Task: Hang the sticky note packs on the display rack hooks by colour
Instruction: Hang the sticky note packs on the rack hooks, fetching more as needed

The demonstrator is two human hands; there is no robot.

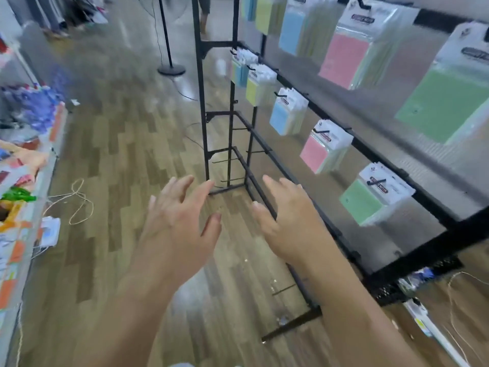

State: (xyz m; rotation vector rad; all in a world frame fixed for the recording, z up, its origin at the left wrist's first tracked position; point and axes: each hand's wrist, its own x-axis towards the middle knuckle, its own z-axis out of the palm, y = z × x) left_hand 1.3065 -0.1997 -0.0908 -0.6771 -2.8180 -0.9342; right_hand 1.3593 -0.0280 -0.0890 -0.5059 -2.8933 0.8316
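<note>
A black display rack (375,152) runs along the right side, with sticky note packs hanging on its hooks. On the middle bar hang a yellow pack (255,91), a blue pack (283,117), a pink pack (317,152) and a green pack (365,200). Higher up hang a blue pack (292,30), a pink pack (346,54) and a large green pack (447,104). My left hand (177,221) and my right hand (285,221) are stretched out over the floor, fingers spread, holding nothing. Lower hooks on the rack are bare.
A table edge (34,197) at the left carries colourful items and orange notes. Loose cord (79,202) lies on the wooden floor. A black pole stand (170,70) is at the back. More goods and wires lie by the rack foot at lower right (423,282).
</note>
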